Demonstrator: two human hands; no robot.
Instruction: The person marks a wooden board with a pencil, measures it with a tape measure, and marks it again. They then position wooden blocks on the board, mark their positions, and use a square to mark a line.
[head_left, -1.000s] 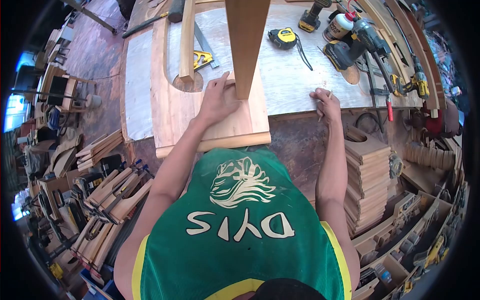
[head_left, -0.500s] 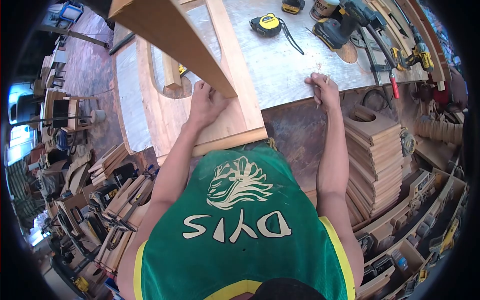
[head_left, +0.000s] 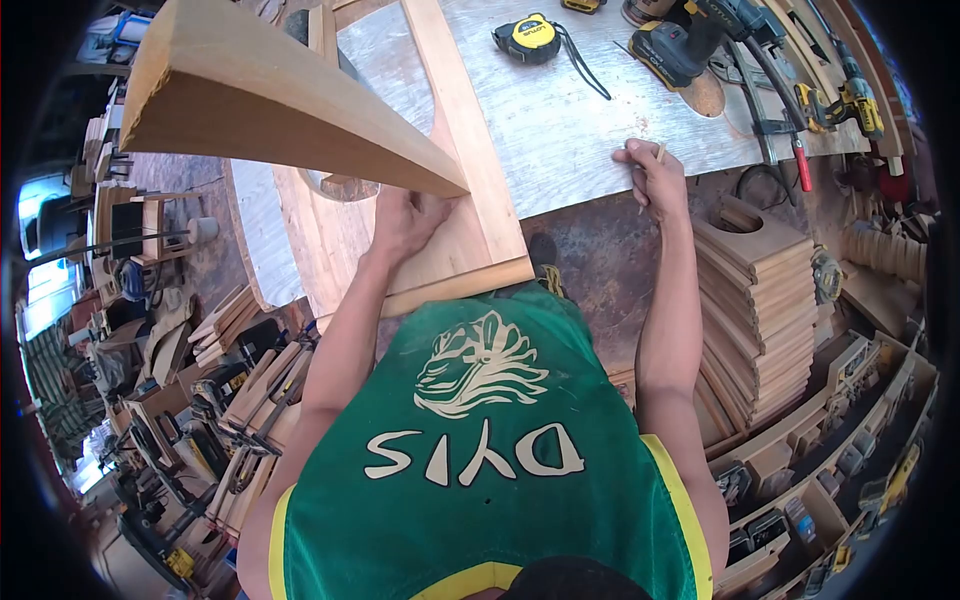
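My left hand (head_left: 408, 228) is closed round the lower end of a long wooden board (head_left: 300, 115), which stands up from a pale wooden frame (head_left: 480, 170) and leans to the left in view. Its foot rests on the frame near the front corner, and some of my fingers are hidden behind it. My right hand (head_left: 658, 180) is closed on a thin pencil (head_left: 660, 153) by the workbench's front edge. A yellow and black tape measure (head_left: 530, 38) with a dark strap lies on the workbench (head_left: 560, 130) between the frame and the cordless drill (head_left: 680, 45).
A clamp with a red handle (head_left: 803, 165) and another drill (head_left: 855, 105) lie at the bench's right. A tall stack of wooden panels (head_left: 755, 310) stands beside my right arm. Divided tool trays (head_left: 800, 500) sit lower right. Wood pieces and tools (head_left: 250, 400) crowd the left.
The board's upper end has swung to the left and down in view, while its foot stays by my left hand. My right hand still holds the pencil in nearly the same place.
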